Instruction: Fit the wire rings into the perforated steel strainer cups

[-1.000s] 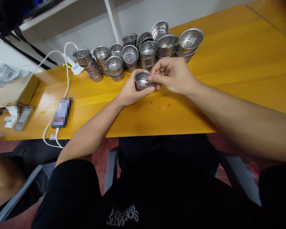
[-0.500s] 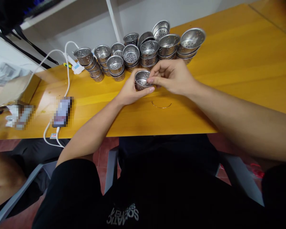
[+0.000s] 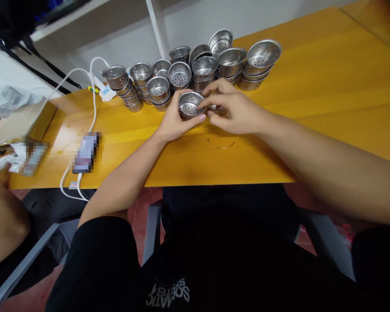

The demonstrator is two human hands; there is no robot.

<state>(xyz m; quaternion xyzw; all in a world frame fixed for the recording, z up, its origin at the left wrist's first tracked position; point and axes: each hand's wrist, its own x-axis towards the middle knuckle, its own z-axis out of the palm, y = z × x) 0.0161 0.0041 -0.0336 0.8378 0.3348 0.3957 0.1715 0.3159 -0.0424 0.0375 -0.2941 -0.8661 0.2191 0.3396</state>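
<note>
A small perforated metal cup (image 3: 190, 105) is held over the table by my left hand (image 3: 173, 120), with its thumb along the near side and its fingers behind. At the cup's right rim is my right hand (image 3: 232, 108), fingers apart and bent, the fingertips reaching to the rim. I see nothing held between them. On the table just below the hands lies a thin, curved copper-coloured wire (image 3: 221, 146). Behind the cup stand stacks of similar perforated cups (image 3: 158, 89), several of them tilted.
A phone (image 3: 86, 152) with a white charging cable (image 3: 94, 104) lies on the wooden table (image 3: 169, 167) to the left. Farther left are a cardboard box (image 3: 26, 117) and another person's arm (image 3: 6, 216). A power strip (image 3: 107, 93) sits by the wall.
My right hand's fingers have gone from pinched together inside the cup to spread apart at its rim. The cup and my left hand have shifted slightly left and up.
</note>
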